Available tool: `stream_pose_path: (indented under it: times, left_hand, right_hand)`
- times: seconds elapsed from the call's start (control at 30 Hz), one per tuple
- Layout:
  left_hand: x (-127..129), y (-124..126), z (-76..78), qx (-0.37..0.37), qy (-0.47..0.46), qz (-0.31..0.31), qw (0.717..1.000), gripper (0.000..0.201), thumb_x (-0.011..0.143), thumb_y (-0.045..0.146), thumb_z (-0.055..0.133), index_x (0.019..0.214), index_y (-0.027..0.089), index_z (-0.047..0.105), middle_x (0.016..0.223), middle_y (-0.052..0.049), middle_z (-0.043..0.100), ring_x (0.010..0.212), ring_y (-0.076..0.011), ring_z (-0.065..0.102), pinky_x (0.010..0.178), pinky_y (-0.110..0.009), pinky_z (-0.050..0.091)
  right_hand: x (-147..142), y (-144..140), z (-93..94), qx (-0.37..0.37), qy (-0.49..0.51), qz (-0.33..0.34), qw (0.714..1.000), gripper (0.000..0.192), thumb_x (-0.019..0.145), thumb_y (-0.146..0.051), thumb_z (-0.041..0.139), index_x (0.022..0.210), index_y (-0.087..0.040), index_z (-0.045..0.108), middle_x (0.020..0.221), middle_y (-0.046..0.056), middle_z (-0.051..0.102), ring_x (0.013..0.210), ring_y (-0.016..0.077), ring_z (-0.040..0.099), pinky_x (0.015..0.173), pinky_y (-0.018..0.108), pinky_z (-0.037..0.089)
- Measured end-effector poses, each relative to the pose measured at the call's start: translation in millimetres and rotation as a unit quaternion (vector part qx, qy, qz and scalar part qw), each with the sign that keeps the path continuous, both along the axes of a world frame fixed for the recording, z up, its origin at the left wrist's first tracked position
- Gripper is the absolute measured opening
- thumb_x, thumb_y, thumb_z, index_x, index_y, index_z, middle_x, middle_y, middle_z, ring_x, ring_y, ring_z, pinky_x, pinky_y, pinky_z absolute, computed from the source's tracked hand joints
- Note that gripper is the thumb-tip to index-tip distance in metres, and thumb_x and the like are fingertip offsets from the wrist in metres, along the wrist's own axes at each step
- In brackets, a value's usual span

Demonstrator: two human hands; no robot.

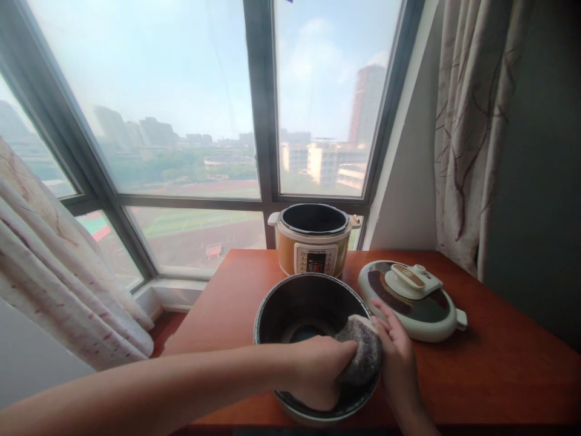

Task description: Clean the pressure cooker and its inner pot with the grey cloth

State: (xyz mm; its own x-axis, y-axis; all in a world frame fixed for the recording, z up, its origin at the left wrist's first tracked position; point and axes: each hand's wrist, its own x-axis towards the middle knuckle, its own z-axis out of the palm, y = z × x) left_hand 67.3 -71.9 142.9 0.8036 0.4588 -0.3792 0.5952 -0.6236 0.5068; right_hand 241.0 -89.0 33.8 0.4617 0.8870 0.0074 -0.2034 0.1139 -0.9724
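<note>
one pot (290, 303), one cloth (363, 354), two hands (318, 369)

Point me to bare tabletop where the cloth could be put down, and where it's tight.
Free: the table right of the lid, out to the curtain; also the left strip between the inner pot and the table's left edge. Crowded: centre, where cooker base, inner pot and lid sit close, with the left hand pressing the cloth and the right hand on the rim.
</note>
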Motion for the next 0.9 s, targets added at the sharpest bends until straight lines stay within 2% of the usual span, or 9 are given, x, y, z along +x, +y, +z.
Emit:
stream_pose_path:
  times: [0.13,0.27,0.33,0.4,0.5,0.6,0.7,0.8,0.9]
  left_hand:
    - [-23,7,29.3,0.070,0.111,-0.182,0.974,0.042,0.073,0.013,0.061,0.114,0.018,0.066,0.090,-0.014,0.074,0.076,-0.0317,0.069,0.054,-0.034,0.041]
    - [-36,11,33.3,0.144,0.149,-0.245,0.947,0.026,0.073,0.013,0.066,0.097,0.023,0.071,0.083,-0.010,0.074,0.069,-0.0273,0.066,0.051,-0.032,0.035]
    - [-37,14,28.2,0.156,0.147,-0.247,0.945,0.022,0.070,0.015,0.068,0.091,0.022,0.070,0.078,-0.009,0.072,0.065,-0.0265,0.064,0.049,-0.032,0.032]
    - [-37,20,20.4,0.129,0.131,-0.233,0.955,0.023,0.064,0.014,0.070,0.086,0.022,0.068,0.071,-0.006,0.068,0.063,-0.0253,0.062,0.049,-0.031,0.033]
    - [-35,37,3.9,0.003,0.106,-0.203,0.973,0.025,0.058,0.010,0.067,0.078,0.024,0.060,0.063,0.001,0.060,0.063,-0.0219,0.060,0.055,-0.029,0.040]
    - [-31,52,-17.7,-0.093,0.123,-0.180,0.972,0.023,0.056,0.010,0.066,0.071,0.023,0.053,0.060,0.004,0.057,0.063,-0.0205,0.061,0.059,-0.028,0.045]
    - [-24,59,-38.1,-0.089,0.127,-0.177,0.972,0.023,0.056,0.008,0.066,0.063,0.023,0.049,0.054,0.005,0.053,0.058,-0.0196,0.058,0.057,-0.028,0.044]
    - [-13,56,-48.3,-0.103,0.099,-0.167,0.976,0.022,0.057,0.006,0.065,0.060,0.022,0.049,0.055,0.004,0.054,0.057,-0.0180,0.056,0.055,-0.027,0.043]
    - [1,47,-49.8,-0.107,0.050,-0.068,0.991,0.018,0.058,0.009,0.069,0.067,0.020,0.057,0.061,0.005,0.055,0.060,-0.0162,0.056,0.055,-0.025,0.043]
  right_hand:
    - [4,1,4.9,-0.006,-0.015,-0.004,1.000,0.070,0.074,-0.053,0.073,0.132,-0.016,0.059,0.079,0.002,0.072,0.066,0.0195,0.061,0.059,0.028,0.046]
    - [7,4,2.7,-0.013,-0.018,0.003,1.000,0.071,0.074,-0.053,0.074,0.133,-0.017,0.058,0.073,0.000,0.069,0.058,0.0165,0.054,0.054,0.026,0.041]
    - [7,6,1.1,-0.013,-0.011,0.002,1.000,0.073,0.073,-0.054,0.074,0.133,-0.017,0.058,0.076,0.000,0.070,0.060,0.0172,0.055,0.056,0.027,0.042]
    - [7,8,0.2,-0.013,-0.005,0.004,1.000,0.073,0.073,-0.055,0.074,0.133,-0.017,0.057,0.075,0.001,0.070,0.061,0.0181,0.057,0.058,0.028,0.043]
    - [7,9,-0.1,-0.010,-0.005,0.009,1.000,0.072,0.073,-0.056,0.074,0.132,-0.018,0.057,0.073,0.000,0.068,0.063,0.0189,0.058,0.059,0.028,0.044]
    - [7,8,0.5,-0.011,-0.019,0.007,1.000,0.069,0.074,-0.055,0.073,0.130,-0.018,0.059,0.072,0.000,0.068,0.061,0.0193,0.058,0.057,0.028,0.043]
    - [7,9,1.5,-0.009,-0.023,0.006,1.000,0.065,0.074,-0.055,0.072,0.127,-0.018,0.060,0.073,0.001,0.068,0.061,0.0192,0.058,0.056,0.028,0.042]
    - [5,10,2.0,-0.006,-0.003,0.004,1.000,0.062,0.072,-0.054,0.074,0.121,-0.019,0.061,0.075,0.001,0.068,0.064,0.0190,0.059,0.056,0.028,0.043]
    - [3,11,2.1,-0.001,0.019,0.000,1.000,0.058,0.071,-0.053,0.076,0.115,-0.019,0.061,0.073,0.000,0.066,0.064,0.0184,0.058,0.057,0.027,0.044]
